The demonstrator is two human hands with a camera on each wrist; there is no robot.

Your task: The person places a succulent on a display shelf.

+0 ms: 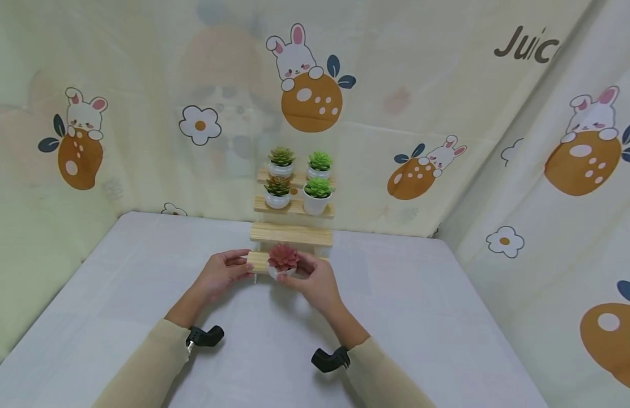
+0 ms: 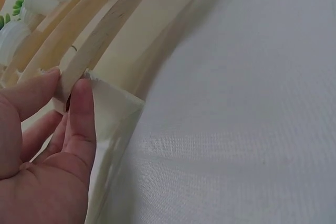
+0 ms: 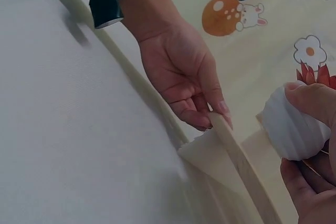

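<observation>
A small wooden tiered stand (image 1: 292, 233) with step-like shelves stands against the cloth backdrop. My left hand (image 1: 219, 276) pinches the left end of its lowest shelf (image 2: 107, 30) between thumb and fingers. With the right hand (image 1: 319, 281) I grip a red potted succulent (image 1: 283, 258) by its white pot (image 3: 294, 124), at the lowest shelf. Whether the pot's base touches the wood I cannot tell. Higher up, a dark green succulent (image 1: 281, 157), a brownish one (image 1: 277, 187) and two bright green ones (image 1: 318, 188) in white pots occupy the top two shelves.
A white cloth covers the table (image 1: 422, 317) in front of the stand. The printed backdrop (image 1: 366, 187) hangs directly behind it, and another curtain (image 1: 529, 209) hangs to the right. Each wrist wears a black camera mount (image 1: 331, 359).
</observation>
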